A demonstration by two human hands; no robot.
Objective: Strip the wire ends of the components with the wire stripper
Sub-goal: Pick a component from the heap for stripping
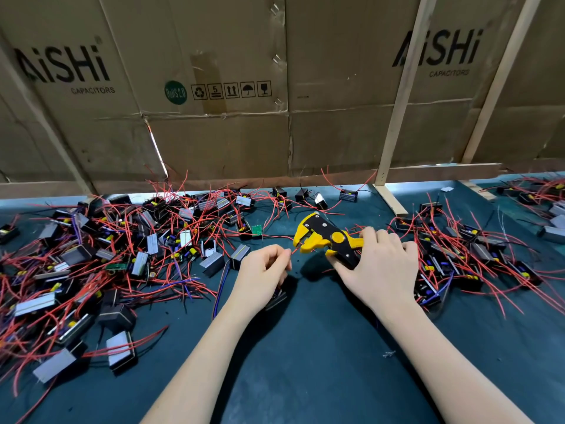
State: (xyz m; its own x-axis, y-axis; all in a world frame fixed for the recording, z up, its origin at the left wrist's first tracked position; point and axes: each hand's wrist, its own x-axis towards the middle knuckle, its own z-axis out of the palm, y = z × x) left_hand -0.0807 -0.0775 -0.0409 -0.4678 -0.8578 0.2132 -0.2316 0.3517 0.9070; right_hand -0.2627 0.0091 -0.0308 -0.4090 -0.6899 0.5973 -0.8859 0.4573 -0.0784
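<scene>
Head view: the wire stripper [328, 240] lies slanted, head pointing up-left, handles clenched in the right hand [377, 264]. The left hand [264, 270] pinches a red wire [294, 250] whose end sits at the stripper's mouth. By my judgement a large component pile [107, 255] on the surface [305, 347] remains, and whether the right pile [464, 258] is stripped I cannot tell.

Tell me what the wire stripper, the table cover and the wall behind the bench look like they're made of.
Wire stripper: apparently moulded plastic, matte yellow and black, with a screw head on the black plate. Table cover: a dark teal mat, dull, possibly rubber or felt; the texture is unclear. Wall: corrugated cardboard, flattened printed cartons with creases and tape, behind pale wooden battens.
</scene>
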